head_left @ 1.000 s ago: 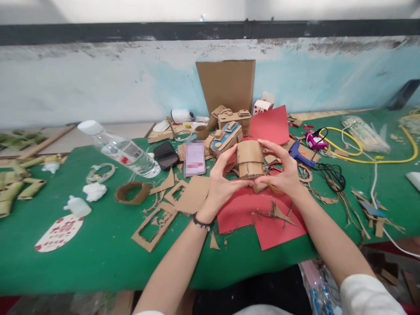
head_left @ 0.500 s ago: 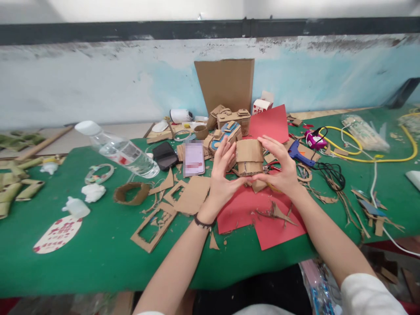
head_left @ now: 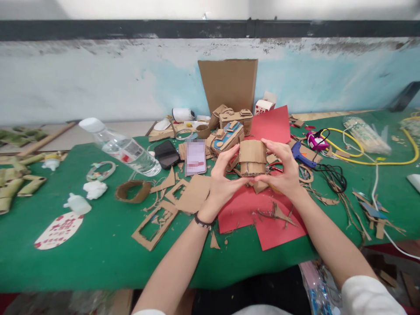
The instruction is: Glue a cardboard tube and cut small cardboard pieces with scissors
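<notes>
cardboard piece (head_left: 252, 156) gripped between both hands.

No legible text found. Water bottle (head_left: 123, 151) label too small to be read; phone (head_left: 195, 157) screen blurred; red print on small white box (head_left: 264, 106) unreadable.

Left hand (head_left: 222, 183), right hand (head_left: 285, 173), fingers pinched inward.

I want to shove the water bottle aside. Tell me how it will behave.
The water bottle lies on its side on the green table, so it will probably roll. It looks like thin clear plastic, likely light and easily dented.
</notes>
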Tool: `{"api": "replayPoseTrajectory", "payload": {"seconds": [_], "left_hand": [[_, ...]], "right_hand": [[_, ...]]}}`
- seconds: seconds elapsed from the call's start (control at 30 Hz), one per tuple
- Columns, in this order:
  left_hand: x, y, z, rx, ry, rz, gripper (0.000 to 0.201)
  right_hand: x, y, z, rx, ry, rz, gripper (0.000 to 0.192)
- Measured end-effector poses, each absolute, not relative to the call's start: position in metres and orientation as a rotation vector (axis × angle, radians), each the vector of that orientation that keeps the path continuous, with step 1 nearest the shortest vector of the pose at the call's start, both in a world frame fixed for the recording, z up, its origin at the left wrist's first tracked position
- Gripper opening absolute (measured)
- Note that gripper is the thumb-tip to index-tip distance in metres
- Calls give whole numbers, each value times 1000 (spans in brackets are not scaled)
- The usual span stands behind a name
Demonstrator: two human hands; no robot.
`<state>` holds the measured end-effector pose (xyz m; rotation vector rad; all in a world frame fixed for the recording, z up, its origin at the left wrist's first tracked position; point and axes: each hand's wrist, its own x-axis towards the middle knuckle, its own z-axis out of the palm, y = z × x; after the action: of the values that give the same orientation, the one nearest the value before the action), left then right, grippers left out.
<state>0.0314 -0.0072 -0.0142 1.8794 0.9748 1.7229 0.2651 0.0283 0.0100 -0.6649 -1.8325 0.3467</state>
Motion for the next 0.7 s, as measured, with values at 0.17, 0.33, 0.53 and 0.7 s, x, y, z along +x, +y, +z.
{"api": "replayPoseTrajectory", "payload": {"seconds": [0.17, 0.33, 0.53, 0.7], "left_hand": [[36, -8, -13, 1788, 939, 1728, 89], [39, -9, -15, 1731, 943, 1751, 84], [42, -11, -15, 1741, 1014, 1824, 65], [43, -13, -16, 1771, 1075, 1880, 60]], "right_hand": [[265, 29, 6, -625, -1831, 304, 102], [264, 29, 4, -584, -1837, 165, 101], [257, 27, 2, -565, -1795, 61, 87], [254, 22, 3, -587, -1795, 11, 75]]}}
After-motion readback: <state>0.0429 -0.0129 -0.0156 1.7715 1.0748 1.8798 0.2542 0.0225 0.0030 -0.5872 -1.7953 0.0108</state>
